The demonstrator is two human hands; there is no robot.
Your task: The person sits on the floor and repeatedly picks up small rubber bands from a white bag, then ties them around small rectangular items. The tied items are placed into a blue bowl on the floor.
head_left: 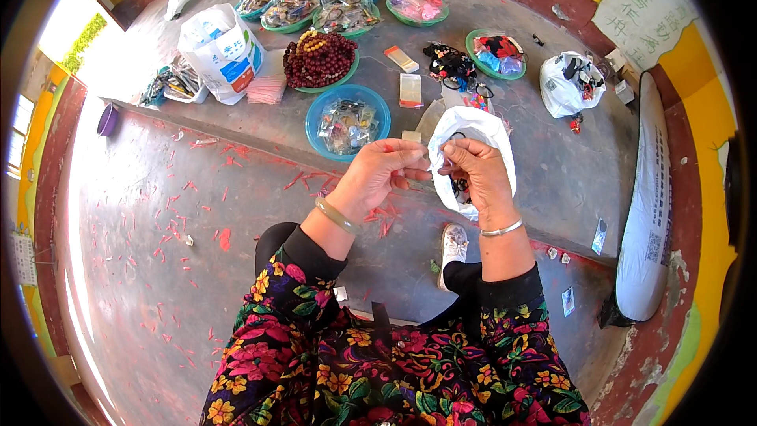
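A long white sack (648,213) lies along the right edge, its far end cut off by the rim. On the grey platform (552,166) stand a white carrier bag (222,51), a blue bowl (347,122) of packets and a green bowl of dark red beads (319,59). Nearer, the left hand (378,172) and right hand (473,173) pinch a small white plastic bag (471,130) between closed fingertips, with dark loops hanging beneath; what they are is hard to make out.

Single head-worn fisheye view, looking steeply down, close over lap and floor (142,213)
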